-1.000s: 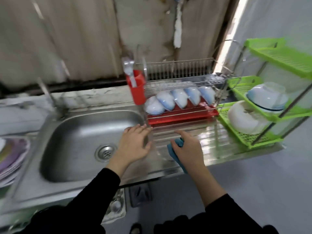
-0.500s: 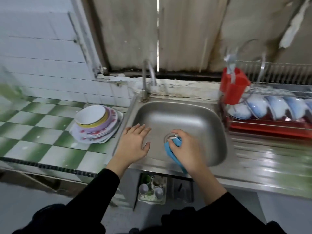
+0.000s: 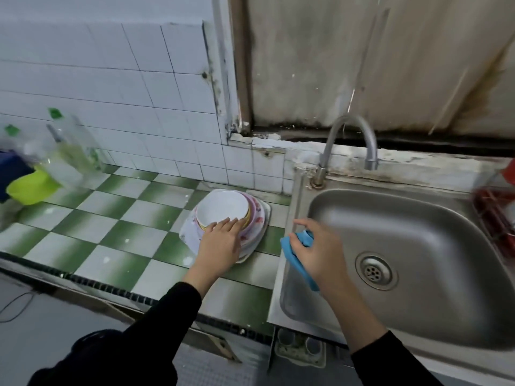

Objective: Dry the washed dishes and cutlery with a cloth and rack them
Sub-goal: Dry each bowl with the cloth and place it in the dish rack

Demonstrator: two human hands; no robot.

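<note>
A stack of washed dishes sits on the green-and-white tiled counter just left of the sink, with a white bowl on top of pink patterned plates. My left hand lies over the stack's near edge, its straight fingertips touching the bowl's rim. My right hand hovers over the sink's left rim and grips a crumpled blue cloth. Only a red sliver of the dish rack shows at the right edge.
The steel sink with its drain fills the right side, a curved tap behind it. Blurred clear bottles and a lime-green bowl stand at the counter's far left. A tiled wall rises behind.
My view has swung left from the rack past the sink to the counter. My left hand went from the sink's edge to the dish stack; my right hand followed, still gripping the blue cloth.
</note>
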